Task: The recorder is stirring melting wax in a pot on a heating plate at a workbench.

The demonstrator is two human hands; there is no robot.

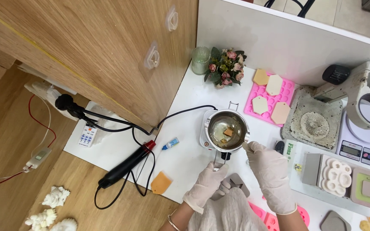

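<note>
Two gloved hands work at a white worktop (185, 158). Largest thing in play: a small round steel melting pot (226, 130) on a white electric warmer (203, 137), near the table's front edge, directly ahead of the person. Pot handle (219, 159) runs straight back toward the body; that is the pot's long axis. Inside, pale melted liquid with a couple of brownish unmelted chunks (228, 132).

Left hand (206, 185), white glove, curled closed around the handle's near end. Right hand (267, 167), also gloved, sits just right of the pot, fingers pinched on a thin stirring stick (246, 146) whose tip meets the rim. Right hand is nearer the bowl; left is nearer the handle.

Off to the right, well apart: a pink silicone mould tray (253, 97) carrying cream and tan hexagonal tags. Left of the pot: a black heat tool (127, 166), a small blue-capped tube (171, 143).

Hard to tell: how far the stick dips in; the grey object under the left wrist; wrists cut off below.
</note>
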